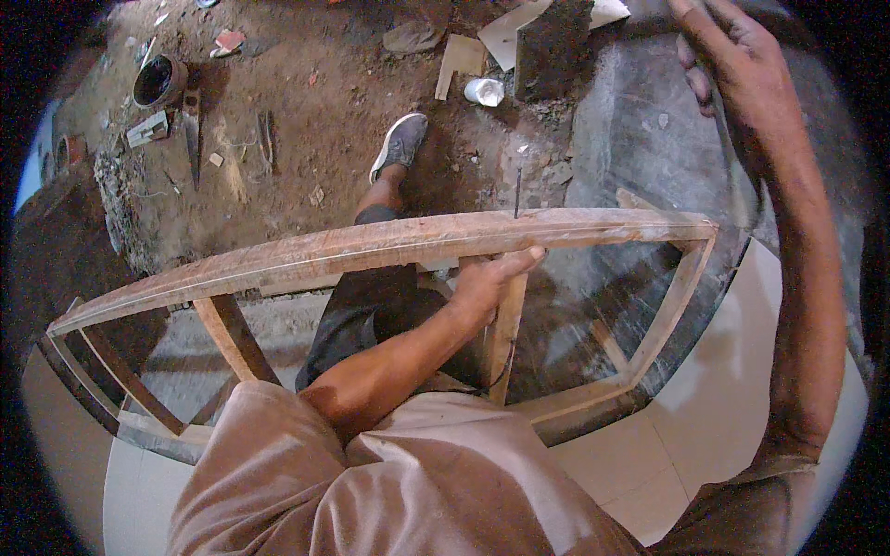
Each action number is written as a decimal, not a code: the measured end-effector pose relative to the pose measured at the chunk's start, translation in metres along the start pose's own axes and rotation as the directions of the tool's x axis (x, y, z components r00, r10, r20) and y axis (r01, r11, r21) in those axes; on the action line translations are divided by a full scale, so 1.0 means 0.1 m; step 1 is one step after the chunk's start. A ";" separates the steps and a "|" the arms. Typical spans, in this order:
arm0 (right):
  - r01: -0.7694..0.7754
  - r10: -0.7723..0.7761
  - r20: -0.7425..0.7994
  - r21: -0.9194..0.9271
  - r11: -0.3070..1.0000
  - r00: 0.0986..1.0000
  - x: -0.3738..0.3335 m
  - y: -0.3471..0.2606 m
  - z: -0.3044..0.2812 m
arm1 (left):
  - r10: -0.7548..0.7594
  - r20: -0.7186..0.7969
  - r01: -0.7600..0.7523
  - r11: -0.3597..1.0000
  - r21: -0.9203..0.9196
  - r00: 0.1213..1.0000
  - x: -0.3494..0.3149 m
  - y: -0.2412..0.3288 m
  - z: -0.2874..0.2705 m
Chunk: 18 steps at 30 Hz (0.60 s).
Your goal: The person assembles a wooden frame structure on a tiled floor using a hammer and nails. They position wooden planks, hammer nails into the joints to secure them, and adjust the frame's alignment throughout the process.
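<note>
Left hand (491,283) grips the wooden frame (389,243) beside a nail (517,193); raised right hand (732,69), grasp unclear, must strike squarely.

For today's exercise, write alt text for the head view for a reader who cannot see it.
A person's left hand grips an upright of a curved wooden frame, a nail standing in its top rail. The right hand is raised high; below lie dirt ground, a grey shoe and a bucket.

Left hand (491,283) grips the top rail of a wooden frame (371,246) beside an upright nail (517,193); right hand (732,69) raised above; grey shoe (400,144) on dirt floor
</note>
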State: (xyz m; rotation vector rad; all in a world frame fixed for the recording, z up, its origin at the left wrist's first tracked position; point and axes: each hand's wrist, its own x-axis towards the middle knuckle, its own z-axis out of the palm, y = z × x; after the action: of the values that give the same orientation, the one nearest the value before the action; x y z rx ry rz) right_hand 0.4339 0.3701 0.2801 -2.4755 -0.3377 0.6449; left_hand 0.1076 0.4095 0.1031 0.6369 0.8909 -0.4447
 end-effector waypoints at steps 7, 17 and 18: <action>0.546 -0.302 0.502 -0.460 0.700 0.810 -0.40 0.62 0.20 | 0.044 -0.012 -0.044 0.999 -0.026 0.999 0.06 -0.17 -0.01; -0.052 0.104 0.217 -0.237 0.970 0.971 -0.14 -0.71 -0.05 | 0.041 -0.006 -0.041 0.998 0.054 0.999 0.03 -0.08 -0.06; -0.019 0.066 0.207 -0.220 0.975 0.976 -0.13 -0.61 -0.02 | 0.046 -0.015 -0.045 0.998 0.054 0.999 0.02 -0.09 -0.07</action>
State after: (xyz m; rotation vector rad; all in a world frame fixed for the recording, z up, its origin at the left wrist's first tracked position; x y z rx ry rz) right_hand 0.4175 0.4141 0.3215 -2.6306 -0.4592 0.9413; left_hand 0.0992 0.4072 0.0947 0.7097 0.8809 -0.4245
